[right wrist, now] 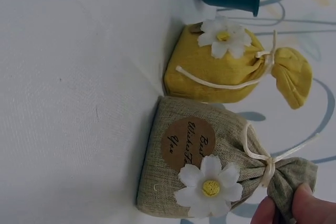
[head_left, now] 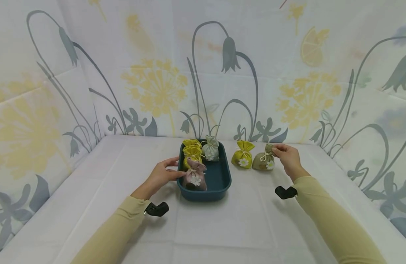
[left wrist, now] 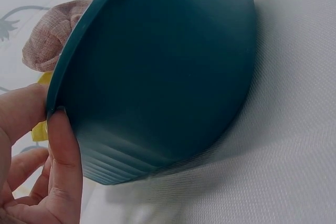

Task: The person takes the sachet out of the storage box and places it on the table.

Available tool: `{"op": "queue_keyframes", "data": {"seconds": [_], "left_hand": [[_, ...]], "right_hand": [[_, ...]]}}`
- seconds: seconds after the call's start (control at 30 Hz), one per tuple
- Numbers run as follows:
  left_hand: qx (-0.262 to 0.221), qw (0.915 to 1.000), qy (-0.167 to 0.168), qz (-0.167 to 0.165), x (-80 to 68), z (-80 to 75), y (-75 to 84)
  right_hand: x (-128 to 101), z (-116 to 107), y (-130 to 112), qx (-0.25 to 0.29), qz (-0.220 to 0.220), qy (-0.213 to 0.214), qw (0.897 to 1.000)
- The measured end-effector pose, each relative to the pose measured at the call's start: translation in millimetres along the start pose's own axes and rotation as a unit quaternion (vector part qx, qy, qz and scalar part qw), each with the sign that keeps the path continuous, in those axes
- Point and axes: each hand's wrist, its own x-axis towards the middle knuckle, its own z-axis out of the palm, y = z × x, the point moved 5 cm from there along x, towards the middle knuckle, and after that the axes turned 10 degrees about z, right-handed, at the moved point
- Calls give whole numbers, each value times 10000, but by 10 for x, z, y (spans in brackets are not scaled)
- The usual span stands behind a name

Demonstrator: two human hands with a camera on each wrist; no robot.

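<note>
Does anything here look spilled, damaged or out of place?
Nothing stands out. The yellow bag and brown bag outside the blue tray stand upright with their necks tied; the right hand pinches the brown one's top. The left hand holds the tray. No spill or tear shows.

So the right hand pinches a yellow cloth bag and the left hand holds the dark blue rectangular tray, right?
Not yellow: the right wrist view shows the right hand pinching a greyish-brown cloth bag. The left hand does hold the tray.
</note>
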Motion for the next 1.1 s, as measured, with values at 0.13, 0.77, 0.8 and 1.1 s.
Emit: {"op": "queue_keyframes", "data": {"seconds": [0.13,0.77,0.8,1.1], "left_hand": [[-23,10000,-32,16,4,3,-15],[27,10000,-23,64,-4,-3,20],[10,10000,-20,68,-1,-5,22],[24,10000,24,-4,2,-6,-7]], "right_hand": [[8,9,28,38,-107,-51,9999],[-138,-134,78,-221,362,-155,9990],[-149,-146,81,-186,364,-147,9991],[-276,-188,129,58,321,-156,9993]]}}
